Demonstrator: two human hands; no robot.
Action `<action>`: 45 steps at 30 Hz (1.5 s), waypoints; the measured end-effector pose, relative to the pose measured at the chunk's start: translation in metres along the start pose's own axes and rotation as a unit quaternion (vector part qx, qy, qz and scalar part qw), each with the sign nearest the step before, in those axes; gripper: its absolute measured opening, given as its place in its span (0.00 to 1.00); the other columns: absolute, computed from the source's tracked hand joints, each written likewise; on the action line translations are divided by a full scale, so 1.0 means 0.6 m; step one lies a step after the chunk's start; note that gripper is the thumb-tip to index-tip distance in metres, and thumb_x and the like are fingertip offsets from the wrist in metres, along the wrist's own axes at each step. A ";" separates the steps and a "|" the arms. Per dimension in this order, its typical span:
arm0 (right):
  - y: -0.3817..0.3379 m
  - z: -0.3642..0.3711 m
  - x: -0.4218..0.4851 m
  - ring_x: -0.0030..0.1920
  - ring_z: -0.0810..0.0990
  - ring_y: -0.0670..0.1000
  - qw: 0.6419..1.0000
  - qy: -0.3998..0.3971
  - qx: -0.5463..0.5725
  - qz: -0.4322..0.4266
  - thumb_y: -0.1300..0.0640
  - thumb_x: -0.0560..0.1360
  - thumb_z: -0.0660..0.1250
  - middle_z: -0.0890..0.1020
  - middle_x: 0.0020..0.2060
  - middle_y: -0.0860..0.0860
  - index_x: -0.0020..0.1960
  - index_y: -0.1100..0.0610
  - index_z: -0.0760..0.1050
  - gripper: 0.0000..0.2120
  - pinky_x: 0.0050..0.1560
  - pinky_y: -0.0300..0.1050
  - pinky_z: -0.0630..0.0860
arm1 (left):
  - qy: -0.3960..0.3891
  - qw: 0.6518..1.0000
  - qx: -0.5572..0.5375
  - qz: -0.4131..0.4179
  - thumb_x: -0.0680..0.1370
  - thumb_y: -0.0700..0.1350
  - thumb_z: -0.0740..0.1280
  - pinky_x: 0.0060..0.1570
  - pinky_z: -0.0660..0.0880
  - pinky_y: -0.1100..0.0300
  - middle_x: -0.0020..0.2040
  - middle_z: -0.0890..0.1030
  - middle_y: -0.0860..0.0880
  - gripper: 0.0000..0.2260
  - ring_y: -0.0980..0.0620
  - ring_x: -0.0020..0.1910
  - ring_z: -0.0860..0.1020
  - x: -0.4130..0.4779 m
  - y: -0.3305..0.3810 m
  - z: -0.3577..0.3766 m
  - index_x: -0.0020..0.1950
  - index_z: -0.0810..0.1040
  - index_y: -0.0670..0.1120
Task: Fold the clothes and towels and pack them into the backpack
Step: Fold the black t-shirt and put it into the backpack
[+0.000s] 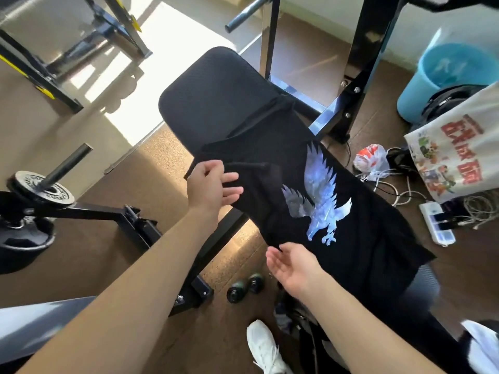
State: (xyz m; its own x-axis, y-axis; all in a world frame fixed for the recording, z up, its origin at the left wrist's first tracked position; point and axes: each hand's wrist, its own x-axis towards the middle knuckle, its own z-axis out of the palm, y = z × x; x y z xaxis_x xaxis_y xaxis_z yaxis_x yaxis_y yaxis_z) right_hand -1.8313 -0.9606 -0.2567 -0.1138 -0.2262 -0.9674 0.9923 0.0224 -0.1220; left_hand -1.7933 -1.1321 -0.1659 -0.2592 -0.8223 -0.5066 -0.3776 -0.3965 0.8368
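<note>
Apparently Chinese red lettering, white garment

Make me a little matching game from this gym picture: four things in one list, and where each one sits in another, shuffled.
Things:
1. black shirt
2. blue bin
3. weight plate
4. white shoe

Places:
A. far left
B. bottom edge
C. spread on the bench
D. upper right

Pairs: 1-C, 2-D, 3-A, 4-B

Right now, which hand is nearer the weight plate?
Left. The left hand lies right of the plate, at the edge of the shirt; the right hand is farther right and lower.
</note>
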 end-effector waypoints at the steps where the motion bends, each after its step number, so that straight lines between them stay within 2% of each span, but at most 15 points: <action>1: 0.000 -0.007 -0.002 0.37 0.82 0.54 0.999 0.011 -0.044 -0.016 0.64 0.82 0.62 0.82 0.38 0.58 0.53 0.67 0.76 0.06 0.29 0.43 0.80 | 0.003 0.999 0.030 0.024 0.85 0.44 0.62 0.43 0.84 0.55 0.53 0.85 0.45 0.08 0.46 0.42 0.87 -0.001 -0.012 0.000 0.63 0.76 0.48; 4: -0.029 -0.022 -0.007 0.33 0.79 0.51 0.978 0.036 -0.143 -0.150 0.64 0.81 0.64 0.81 0.35 0.55 0.51 0.61 0.78 0.04 0.34 0.41 0.78 | -0.016 0.991 0.099 0.094 0.83 0.38 0.65 0.43 0.84 0.54 0.48 0.86 0.45 0.08 0.48 0.42 0.86 0.004 -0.032 0.007 0.60 0.79 0.48; 6: -0.056 -0.026 -0.004 0.34 0.79 0.50 0.938 0.035 -0.228 -0.259 0.66 0.79 0.64 0.81 0.36 0.54 0.51 0.58 0.79 0.07 0.36 0.40 0.77 | -0.034 0.978 0.147 0.141 0.82 0.37 0.66 0.46 0.85 0.52 0.46 0.86 0.47 0.08 0.50 0.43 0.85 0.009 -0.033 0.026 0.59 0.79 0.47; 10: -0.138 -0.036 0.041 0.47 0.80 0.50 0.788 0.088 -0.385 -0.472 0.63 0.76 0.70 0.81 0.44 0.48 0.50 0.52 0.79 0.07 0.52 0.44 0.76 | -0.083 0.937 0.234 0.247 0.81 0.38 0.68 0.48 0.82 0.58 0.44 0.85 0.51 0.08 0.54 0.44 0.83 0.028 -0.010 0.092 0.58 0.80 0.47; 13: -0.223 -0.050 0.084 0.60 0.74 0.55 0.639 0.158 -0.474 -0.585 0.56 0.75 0.74 0.77 0.57 0.50 0.63 0.54 0.78 0.17 0.60 0.44 0.69 | -0.131 0.878 0.322 0.328 0.81 0.42 0.69 0.51 0.77 0.61 0.46 0.84 0.54 0.08 0.56 0.47 0.81 0.069 0.020 0.149 0.59 0.81 0.49; 16: -0.290 -0.055 0.120 0.73 0.66 0.59 0.556 0.175 -0.577 -0.572 0.40 0.74 0.73 0.69 0.74 0.51 0.77 0.46 0.65 0.36 0.70 0.57 0.65 | -0.118 0.745 0.457 0.471 0.80 0.46 0.67 0.60 0.71 0.56 0.53 0.83 0.52 0.09 0.49 0.58 0.76 0.117 0.058 0.207 0.60 0.81 0.50; 19: -0.309 -0.056 0.152 0.80 0.53 0.58 0.560 0.104 -0.657 -0.495 0.30 0.72 0.66 0.56 0.81 0.48 0.81 0.35 0.44 0.45 0.77 0.63 0.53 | -0.103 0.611 0.582 0.527 0.81 0.50 0.64 0.65 0.66 0.48 0.63 0.80 0.49 0.13 0.43 0.68 0.71 0.158 0.100 0.260 0.64 0.78 0.50; 22: -0.304 -0.059 0.178 0.81 0.48 0.54 0.585 0.075 -0.655 -0.473 0.28 0.73 0.63 0.52 0.81 0.46 0.78 0.31 0.34 0.46 0.79 0.64 0.44 | -0.109 0.517 0.714 0.460 0.83 0.57 0.59 0.69 0.64 0.43 0.69 0.77 0.45 0.20 0.40 0.71 0.70 0.197 0.130 0.317 0.71 0.73 0.51; 27: -0.301 -0.062 0.187 0.79 0.46 0.51 0.601 0.070 -0.633 -0.482 0.28 0.73 0.62 0.53 0.78 0.45 0.77 0.30 0.34 0.46 0.78 0.62 0.38 | -0.096 0.434 0.859 0.254 0.81 0.69 0.51 0.67 0.65 0.45 0.69 0.77 0.44 0.32 0.40 0.67 0.75 0.244 0.151 0.387 0.74 0.72 0.49; 31: -0.300 -0.062 0.192 0.79 0.46 0.51 0.607 0.068 -0.625 -0.486 0.28 0.73 0.62 0.53 0.78 0.45 0.78 0.31 0.34 0.45 0.78 0.60 0.36 | -0.091 0.438 0.887 0.118 0.77 0.72 0.55 0.71 0.63 0.45 0.74 0.72 0.44 0.36 0.39 0.73 0.70 0.268 0.164 0.423 0.75 0.70 0.48; 34: -0.301 -0.061 0.191 0.79 0.46 0.52 0.611 0.064 -0.623 -0.485 0.28 0.73 0.62 0.53 0.77 0.45 0.78 0.31 0.35 0.45 0.78 0.61 0.36 | -0.194 0.456 0.864 0.090 0.80 0.57 0.64 0.69 0.70 0.47 0.66 0.76 0.44 0.24 0.42 0.65 0.74 0.273 0.168 0.433 0.71 0.74 0.44; 36: -0.302 -0.061 0.190 0.79 0.46 0.52 0.614 0.062 -0.619 -0.485 0.28 0.73 0.63 0.53 0.77 0.44 0.78 0.31 0.35 0.46 0.78 0.61 0.36 | -0.208 0.528 0.813 0.132 0.81 0.44 0.67 0.67 0.74 0.46 0.65 0.78 0.42 0.17 0.40 0.64 0.76 0.285 0.168 0.435 0.69 0.77 0.40; 40: -0.303 -0.061 0.189 0.79 0.48 0.51 0.622 0.059 -0.609 -0.488 0.29 0.72 0.65 0.55 0.77 0.44 0.77 0.30 0.36 0.46 0.78 0.62 0.37 | -0.200 0.683 0.652 0.262 0.76 0.34 0.67 0.63 0.73 0.57 0.65 0.77 0.48 0.15 0.47 0.64 0.76 0.287 0.176 0.421 0.58 0.82 0.49; 42: -0.303 -0.062 0.187 0.79 0.49 0.51 0.629 0.056 -0.602 -0.489 0.29 0.72 0.66 0.56 0.77 0.43 0.77 0.29 0.37 0.47 0.79 0.62 0.38 | -0.208 0.738 0.564 0.307 0.75 0.31 0.67 0.60 0.71 0.63 0.63 0.79 0.50 0.18 0.50 0.66 0.76 0.275 0.182 0.412 0.56 0.81 0.53; 45: -0.304 -0.063 0.184 0.79 0.51 0.51 0.638 0.053 -0.595 -0.486 0.30 0.71 0.68 0.58 0.77 0.44 0.78 0.29 0.38 0.47 0.78 0.62 0.39 | -0.252 0.789 0.443 0.343 0.74 0.30 0.68 0.49 0.73 0.75 0.53 0.82 0.52 0.23 0.53 0.56 0.80 0.223 0.190 0.388 0.65 0.77 0.50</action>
State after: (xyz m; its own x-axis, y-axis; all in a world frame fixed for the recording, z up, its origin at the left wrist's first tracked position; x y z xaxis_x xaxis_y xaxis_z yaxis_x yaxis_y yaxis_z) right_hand -2.0267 -0.9531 -0.3497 -0.7120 -0.6310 -0.3081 -0.2829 0.6593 -0.6966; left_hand -2.0779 -1.1924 -0.1867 -0.9096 -0.3628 -0.2025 -0.4091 0.6969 0.5890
